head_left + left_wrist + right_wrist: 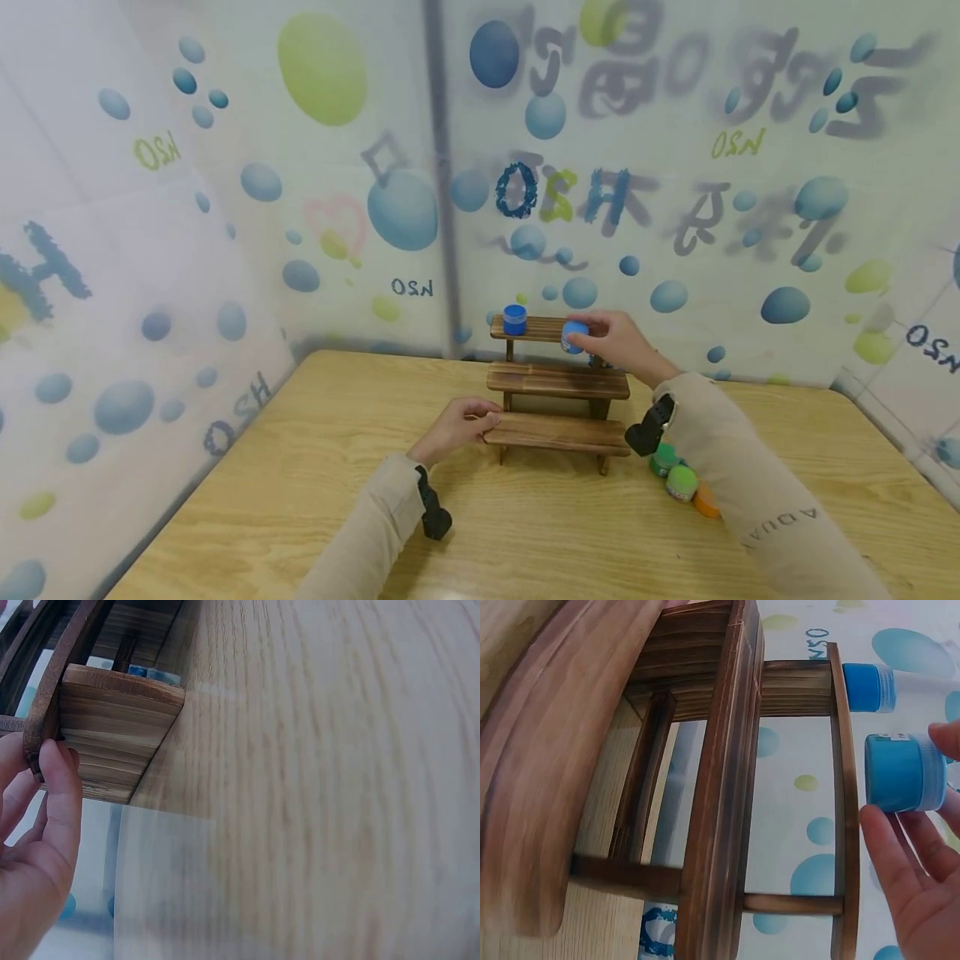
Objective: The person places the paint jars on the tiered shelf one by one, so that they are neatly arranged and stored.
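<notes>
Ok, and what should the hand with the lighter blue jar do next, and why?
Probably ease the right hand down until its lighter blue jar stands on the top shelf. The right wrist view shows a gap between that jar and the shelf, while the darker blue jar stands there. The left hand holds the end of the bottom shelf, which may help steady things.

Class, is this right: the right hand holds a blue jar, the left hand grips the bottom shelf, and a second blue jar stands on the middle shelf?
No, the head view shows the second blue jar on the top shelf. The right hand holds a blue jar and the left hand grips the bottom shelf.
</notes>
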Demonstrator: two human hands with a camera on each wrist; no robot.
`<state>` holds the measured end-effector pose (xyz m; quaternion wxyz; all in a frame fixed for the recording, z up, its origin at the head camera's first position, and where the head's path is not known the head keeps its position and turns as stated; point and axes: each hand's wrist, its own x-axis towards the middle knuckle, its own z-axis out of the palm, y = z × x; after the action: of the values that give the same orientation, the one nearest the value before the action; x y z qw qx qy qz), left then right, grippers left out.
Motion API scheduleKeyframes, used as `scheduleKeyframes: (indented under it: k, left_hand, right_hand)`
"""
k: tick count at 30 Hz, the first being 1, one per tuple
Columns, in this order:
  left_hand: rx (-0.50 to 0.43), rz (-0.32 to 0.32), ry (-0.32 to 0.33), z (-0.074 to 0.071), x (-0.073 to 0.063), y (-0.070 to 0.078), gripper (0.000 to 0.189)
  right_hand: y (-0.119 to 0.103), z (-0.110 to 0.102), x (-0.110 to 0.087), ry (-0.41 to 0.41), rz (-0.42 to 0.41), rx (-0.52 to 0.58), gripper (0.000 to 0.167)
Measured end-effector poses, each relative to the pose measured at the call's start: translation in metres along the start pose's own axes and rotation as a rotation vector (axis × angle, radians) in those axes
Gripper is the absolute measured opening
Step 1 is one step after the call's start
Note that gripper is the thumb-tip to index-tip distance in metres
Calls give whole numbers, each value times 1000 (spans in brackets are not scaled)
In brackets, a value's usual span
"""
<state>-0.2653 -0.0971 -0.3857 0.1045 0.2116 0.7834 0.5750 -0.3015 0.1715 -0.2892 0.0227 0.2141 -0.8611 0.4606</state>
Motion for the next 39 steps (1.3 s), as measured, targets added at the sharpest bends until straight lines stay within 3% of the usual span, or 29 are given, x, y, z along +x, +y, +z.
scheduleKeyframes:
  k: [19, 39]
  left_hand:
    - [12, -16, 12, 0, 0, 0, 24]
    - [7, -14, 11, 1, 1, 2, 25]
  right_hand:
    - [-6, 12, 27, 102, 39, 3, 43]
    - [-4, 18, 34, 102, 102, 7, 46]
